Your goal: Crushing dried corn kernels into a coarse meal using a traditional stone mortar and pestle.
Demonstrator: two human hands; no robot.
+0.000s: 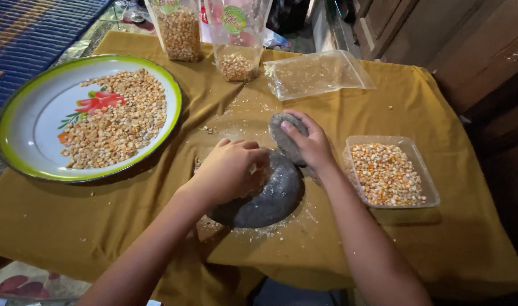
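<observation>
A dark grey stone mortar (270, 201) sits in the middle of a mustard-yellow cloth (128, 221). My left hand (227, 170) lies curled over the mortar's near-left rim, with crushed grain bits at its fingertips. My right hand (310, 144) grips a grey oval grinding stone (281, 136) that leans on the mortar's far rim. Whitish crumbs lie scattered around the mortar.
A large white enamel plate (37, 122) with a green rim holds crushed corn at left. A clear plastic tub (415, 156) of corn kernels stands at right. Two clear pouches of kernels (179, 31) (236, 42) and a flat plastic bag (315, 73) lie at the back. Wooden furniture stands at the right.
</observation>
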